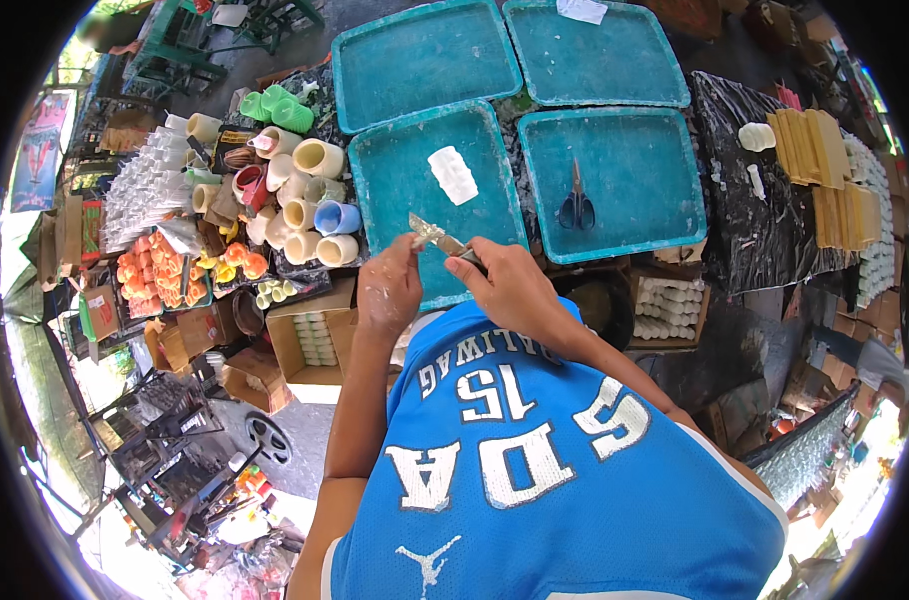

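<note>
My right hand is closed round the handle of a knife. The blade points up and left, its tip crusted with white stuff. Close against the blade is my left hand, its fingers pinched together; whatever they hold is too small to make out. White smears mark the back of that hand. Both hands are over the near edge of a teal tray. Farther in on this tray lies a white ribbed block. In the tray to its right, dark-handled scissors lie with their blades pointing away.
Two more teal trays lie beyond. At left are cream plastic cups, white cones and orange pieces. To the right, yellow slabs sit on black plastic sheeting. Cardboard boxes with white pieces stand below table level.
</note>
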A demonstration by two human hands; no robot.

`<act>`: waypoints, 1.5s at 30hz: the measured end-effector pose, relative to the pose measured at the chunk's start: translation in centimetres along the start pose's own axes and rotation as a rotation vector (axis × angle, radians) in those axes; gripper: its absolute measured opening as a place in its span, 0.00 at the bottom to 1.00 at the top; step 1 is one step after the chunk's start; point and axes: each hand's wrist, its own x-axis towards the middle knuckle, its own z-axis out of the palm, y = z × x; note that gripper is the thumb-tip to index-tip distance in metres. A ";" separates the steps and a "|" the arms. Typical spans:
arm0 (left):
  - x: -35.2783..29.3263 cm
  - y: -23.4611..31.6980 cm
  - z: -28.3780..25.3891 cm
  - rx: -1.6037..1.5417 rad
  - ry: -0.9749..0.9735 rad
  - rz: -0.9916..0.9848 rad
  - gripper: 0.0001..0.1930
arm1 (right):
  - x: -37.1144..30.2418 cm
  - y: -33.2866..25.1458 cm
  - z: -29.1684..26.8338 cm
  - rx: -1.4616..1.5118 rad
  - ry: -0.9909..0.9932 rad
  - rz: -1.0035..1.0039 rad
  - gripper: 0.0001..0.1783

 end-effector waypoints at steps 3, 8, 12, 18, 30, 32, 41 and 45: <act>0.0 -0.2 0.0 -0.038 0.026 -0.021 0.05 | 0.1 -0.1 0.1 -0.029 0.005 0.014 0.24; -0.7 0.2 0.0 0.081 -0.168 0.032 0.05 | 0.4 -0.4 0.1 -0.014 -0.002 -0.003 0.25; -0.5 -0.5 -0.8 0.063 -0.078 0.006 0.06 | 0.0 -0.5 0.5 -0.023 -0.032 0.046 0.25; -1.3 -0.7 -0.2 0.039 -0.119 0.020 0.04 | 0.2 0.1 0.8 0.010 -0.011 -0.002 0.24; -1.7 -1.3 -0.8 0.005 0.027 -0.087 0.04 | -0.5 -0.4 0.7 0.008 -0.082 0.089 0.25; -2.2 -1.3 -0.7 0.035 -0.097 -0.018 0.05 | -0.5 -0.5 0.8 -0.019 -0.083 0.070 0.25; -1.9 -1.3 -1.1 0.001 -0.043 -0.065 0.05 | -0.6 0.4 1.0 -0.001 -0.066 0.026 0.25; -2.2 -0.3 -0.7 0.011 -0.292 0.061 0.05 | -0.5 0.2 0.7 -0.005 -0.062 0.046 0.25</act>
